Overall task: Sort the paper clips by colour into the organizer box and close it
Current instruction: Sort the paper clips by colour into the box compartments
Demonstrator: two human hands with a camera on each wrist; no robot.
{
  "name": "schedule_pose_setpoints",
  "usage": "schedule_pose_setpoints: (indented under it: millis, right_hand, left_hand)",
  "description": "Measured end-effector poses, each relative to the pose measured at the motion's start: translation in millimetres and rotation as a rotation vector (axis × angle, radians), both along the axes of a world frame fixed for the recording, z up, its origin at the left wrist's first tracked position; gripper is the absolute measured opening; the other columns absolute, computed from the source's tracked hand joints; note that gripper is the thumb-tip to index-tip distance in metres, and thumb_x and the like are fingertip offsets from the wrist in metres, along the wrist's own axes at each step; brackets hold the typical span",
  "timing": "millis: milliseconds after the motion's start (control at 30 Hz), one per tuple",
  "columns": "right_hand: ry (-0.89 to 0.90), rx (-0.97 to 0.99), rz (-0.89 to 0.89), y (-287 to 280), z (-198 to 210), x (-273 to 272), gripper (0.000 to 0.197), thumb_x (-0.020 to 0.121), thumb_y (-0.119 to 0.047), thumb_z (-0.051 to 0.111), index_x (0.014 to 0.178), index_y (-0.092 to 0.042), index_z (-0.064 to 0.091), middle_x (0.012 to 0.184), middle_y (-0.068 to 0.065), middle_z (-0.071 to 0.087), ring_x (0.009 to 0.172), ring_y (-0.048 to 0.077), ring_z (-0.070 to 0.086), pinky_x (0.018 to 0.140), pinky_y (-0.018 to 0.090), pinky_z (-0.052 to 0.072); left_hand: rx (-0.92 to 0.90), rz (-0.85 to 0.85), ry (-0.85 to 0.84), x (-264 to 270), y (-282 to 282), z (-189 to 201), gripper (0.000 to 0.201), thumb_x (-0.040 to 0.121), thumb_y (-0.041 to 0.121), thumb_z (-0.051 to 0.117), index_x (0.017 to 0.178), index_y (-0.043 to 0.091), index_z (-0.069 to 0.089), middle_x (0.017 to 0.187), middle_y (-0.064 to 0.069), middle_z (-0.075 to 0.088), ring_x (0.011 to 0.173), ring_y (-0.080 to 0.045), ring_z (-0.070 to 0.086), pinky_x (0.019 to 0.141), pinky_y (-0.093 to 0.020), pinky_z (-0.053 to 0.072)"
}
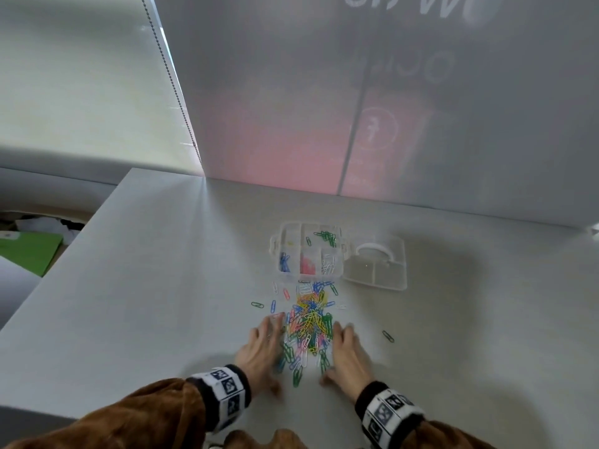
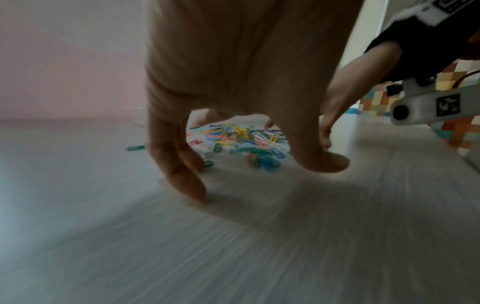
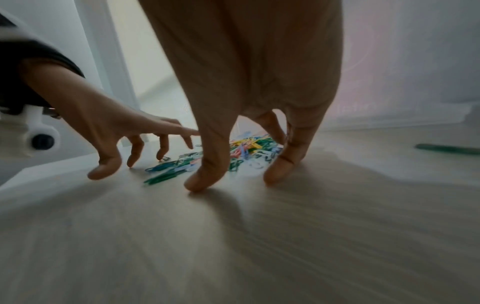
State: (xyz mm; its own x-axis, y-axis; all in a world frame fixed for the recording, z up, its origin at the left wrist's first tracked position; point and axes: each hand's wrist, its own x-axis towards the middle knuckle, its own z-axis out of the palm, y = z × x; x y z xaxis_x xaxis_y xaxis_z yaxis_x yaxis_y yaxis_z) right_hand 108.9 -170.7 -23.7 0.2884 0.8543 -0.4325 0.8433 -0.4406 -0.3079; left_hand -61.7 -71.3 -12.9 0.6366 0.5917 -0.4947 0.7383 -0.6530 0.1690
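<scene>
A loose pile of mixed coloured paper clips (image 1: 309, 322) lies on the table in front of a clear organizer box (image 1: 275, 246). Its compartments hold blue (image 1: 284, 262), pink (image 1: 307, 265), white (image 1: 329, 264) and green (image 1: 327, 238) clips. The box's lid (image 1: 376, 270) lies open to its right. My left hand (image 1: 269, 354) rests fingertips-down on the table at the pile's left edge, and my right hand (image 1: 340, 354) does the same at its right edge. Neither holds anything. The wrist views show the pile (image 2: 241, 142) (image 3: 246, 150) beyond spread fingertips (image 2: 187, 185) (image 3: 207, 179).
Stray clips lie apart from the pile: a green one (image 1: 388, 336) to the right, a green (image 1: 257, 305) and a blue (image 1: 273, 306) to the left. A translucent panel (image 1: 389, 124) walls the table's back. The table's left edge (image 1: 64, 254) drops away.
</scene>
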Motion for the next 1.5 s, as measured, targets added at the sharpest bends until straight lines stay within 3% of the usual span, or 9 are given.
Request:
schedule_pose_setpoints:
  millis: [100,200,567,633,733,933,1100,1233,1500]
  right_hand:
    - [0.003,0.061,-0.001,33,11,2,0.103,0.069,-0.046,0.073,0.146,-0.011,0.014,0.145,0.017,0.021,0.131,0.028,0.031,0.109,0.034,0.036]
    - [-0.110,0.159,0.181,65,23,16,0.088,0.077,-0.056,0.059,0.144,-0.011,0.022,0.144,0.012,0.029,0.134,0.025,0.027,0.112,0.035,0.029]
    - [-0.149,0.259,0.365,84,20,13,0.043,0.099,-0.027,0.035,0.139,-0.012,0.032,0.149,0.010,0.030,0.138,0.024,0.027,0.115,0.037,0.019]
    - [-0.136,0.203,0.389,88,16,12,0.051,0.098,-0.032,0.036,0.144,-0.014,0.024,0.155,0.009,0.017,0.143,0.025,0.017,0.117,0.041,0.013]
    - [-0.145,0.214,0.408,89,18,16,0.042,0.099,-0.034,0.033,0.135,-0.013,0.040,0.146,0.006,0.035,0.134,0.021,0.032,0.112,0.038,0.023]
    - [-0.220,0.200,0.255,76,5,37,0.045,0.097,-0.033,0.037,0.137,-0.014,0.036,0.142,0.006,0.038,0.130,0.023,0.035,0.105,0.037,0.034]
    - [-0.102,0.254,0.343,49,9,30,0.043,0.096,-0.037,0.026,0.128,-0.017,0.048,0.124,0.000,0.050,0.119,0.017,0.044,0.096,0.029,0.038]
    - [-0.050,0.258,0.040,25,18,67,0.034,0.098,-0.026,0.037,0.129,-0.016,0.048,0.128,0.000,0.048,0.119,0.016,0.045,0.093,0.028,0.041]
    - [-0.060,-0.014,-0.218,17,10,66,0.061,0.084,-0.044,0.059,0.123,-0.001,0.041,0.128,0.018,0.035,0.120,0.032,0.035,0.096,0.038,0.039]
  left_hand:
    - [0.045,0.101,-0.031,26,15,5,0.135,0.071,0.037,0.077,0.131,0.017,-0.043,0.153,-0.017,-0.023,0.139,-0.035,0.013,0.106,-0.045,0.037]
    - [0.039,0.036,-0.041,41,42,15,0.135,0.061,0.053,0.077,0.146,0.007,-0.018,0.155,-0.016,-0.013,0.142,-0.033,0.005,0.113,-0.048,0.022]
    - [0.148,-0.122,-0.317,39,68,7,0.050,0.094,0.042,0.042,0.136,0.014,0.040,0.146,-0.003,0.034,0.131,-0.018,0.032,0.108,-0.033,0.030]
    - [0.160,-0.068,-0.301,34,72,9,0.050,0.094,0.036,0.046,0.137,0.013,0.038,0.148,-0.005,0.032,0.132,-0.019,0.032,0.108,-0.033,0.029]
    - [0.133,0.018,-0.310,26,80,10,0.052,0.093,0.028,0.047,0.140,0.011,0.035,0.151,-0.007,0.027,0.134,-0.022,0.029,0.110,-0.036,0.028]
    - [0.100,-0.333,-0.288,41,80,-1,0.053,0.096,0.025,0.040,0.146,0.012,0.027,0.158,-0.005,0.011,0.139,-0.021,0.024,0.111,-0.037,0.030]
    - [0.055,-0.315,-0.112,49,69,-19,0.061,0.100,0.037,0.030,0.150,0.010,0.009,0.158,-0.006,-0.004,0.146,-0.020,-0.001,0.117,-0.035,0.006]
    - [0.078,-0.491,-0.166,22,57,-19,0.070,0.093,0.057,0.007,0.151,0.018,0.007,0.158,0.000,0.000,0.146,-0.016,-0.001,0.118,-0.036,0.001]
    - [0.185,-0.163,-0.277,45,115,15,0.075,0.090,0.003,0.038,0.143,0.014,-0.014,0.150,-0.007,-0.023,0.141,-0.021,-0.017,0.119,-0.041,0.008]
